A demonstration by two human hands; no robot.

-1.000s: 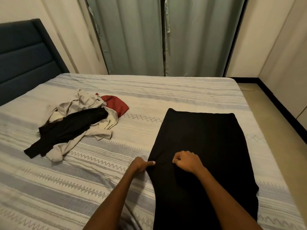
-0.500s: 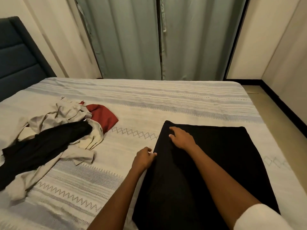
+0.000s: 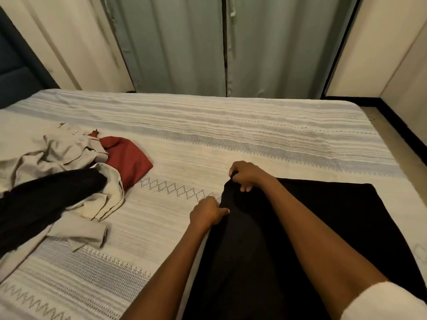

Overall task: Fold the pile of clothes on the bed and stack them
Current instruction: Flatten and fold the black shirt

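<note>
Since half a second ago our right hand (image 3: 246, 175) has slid from lying flat on the black garment (image 3: 335, 227) up to its far left corner, where the fingers now curl round the cloth and bunch it, while our left hand (image 3: 206, 212) stays at the garment's left edge, thumb and fingers pinching the fabric just below that corner. We see the bed (image 3: 231, 135) filling most of the view, covered in a pale spread with grey woven bands and a row of diamonds. On its right half lies the black garment, spread flat apart from the gathered corner, reaching down under both our forearms. Over on the left sits the unfolded pile (well apart from our hands): a beige garment (image 3: 69, 155) crumpled at the back, a black piece (image 3: 46, 202) draped across it, and a red garment (image 3: 127, 158) poking out on the pile's right side.
</note>
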